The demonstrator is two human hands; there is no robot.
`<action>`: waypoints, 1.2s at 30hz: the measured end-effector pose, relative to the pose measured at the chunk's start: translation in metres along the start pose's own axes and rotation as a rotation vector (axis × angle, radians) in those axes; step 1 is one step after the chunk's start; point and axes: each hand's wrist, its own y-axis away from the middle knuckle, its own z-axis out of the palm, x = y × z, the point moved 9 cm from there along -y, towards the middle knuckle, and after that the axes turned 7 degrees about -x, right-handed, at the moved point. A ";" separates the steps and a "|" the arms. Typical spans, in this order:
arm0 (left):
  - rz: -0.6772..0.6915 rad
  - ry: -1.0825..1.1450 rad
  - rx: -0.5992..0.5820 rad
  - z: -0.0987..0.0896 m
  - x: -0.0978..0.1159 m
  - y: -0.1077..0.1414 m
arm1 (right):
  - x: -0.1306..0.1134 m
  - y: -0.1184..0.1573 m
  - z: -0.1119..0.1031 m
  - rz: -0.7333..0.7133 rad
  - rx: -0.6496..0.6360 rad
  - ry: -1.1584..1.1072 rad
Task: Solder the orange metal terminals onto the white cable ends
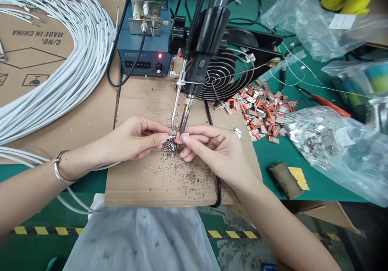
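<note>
My left hand (139,138) pinches the end of a white cable (113,164) between thumb and fingers, at the middle of the cardboard. Facing it, my right hand (209,143) holds a small metal connector (185,135) between thumb and index finger. Cable end and connector come together right under the tip of a soldering iron (186,115), which is fixed on a stand. A thin bent metal tube (174,113) comes down beside the iron to the same spot. Dark solder crumbs (172,146) lie beneath my fingertips.
A blue solder feeder (145,56) with a red light stands behind. White cables (91,56) lie in a big coil at left. Right: a round fan grille (222,77), orange-and-silver connectors (262,109), a plastic bag of metal parts (315,137), a brown sponge (285,180), a red-handled tool (330,104).
</note>
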 end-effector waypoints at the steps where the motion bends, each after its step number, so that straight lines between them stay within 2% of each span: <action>1: 0.008 -0.005 -0.006 0.000 0.000 0.000 | 0.000 0.000 0.001 -0.006 -0.009 -0.005; 17: 0.033 -0.002 -0.045 0.003 0.002 0.000 | -0.002 0.000 -0.001 -0.004 -0.007 0.033; 36: 0.028 0.021 -0.022 0.003 0.005 0.003 | -0.003 0.001 -0.001 0.000 -0.010 0.035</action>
